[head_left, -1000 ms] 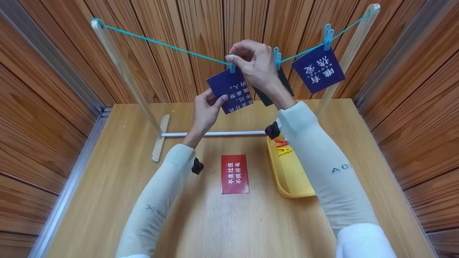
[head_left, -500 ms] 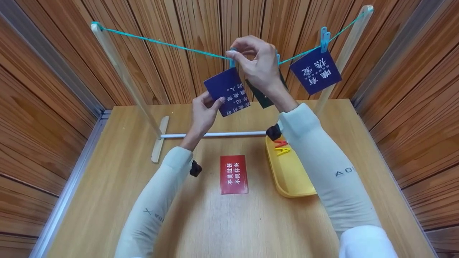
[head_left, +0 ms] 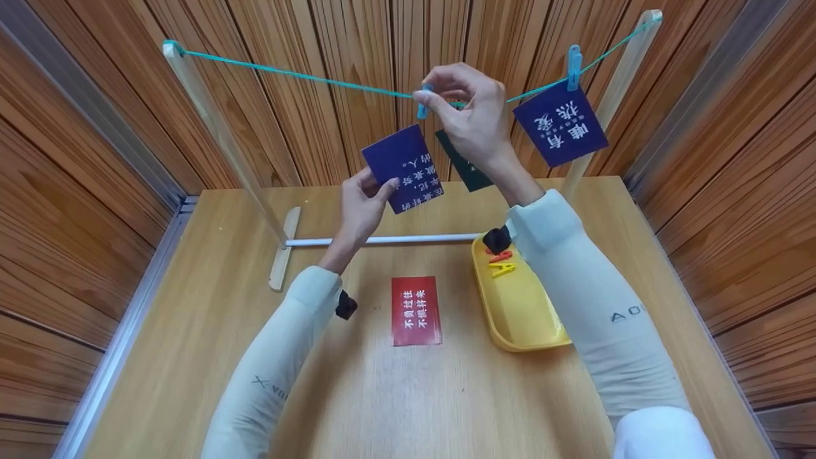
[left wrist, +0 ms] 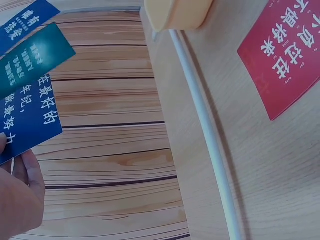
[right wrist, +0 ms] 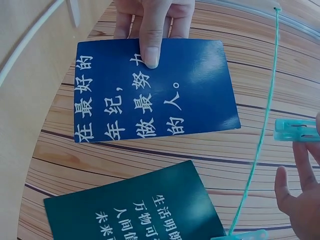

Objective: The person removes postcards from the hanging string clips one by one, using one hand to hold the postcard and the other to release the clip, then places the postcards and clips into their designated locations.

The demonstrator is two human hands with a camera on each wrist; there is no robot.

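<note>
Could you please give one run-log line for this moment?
left hand: holds blue card; right hand: pinches turquoise clothespin; blue card: unclipped

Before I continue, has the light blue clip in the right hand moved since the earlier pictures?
Yes: in the head view, the light blue clip has shifted right, farther from the wooden post at the picture's left.

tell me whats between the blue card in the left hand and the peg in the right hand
In the right wrist view, the cord crosses the gap between the blue card and the peg, with the wall behind.
</note>
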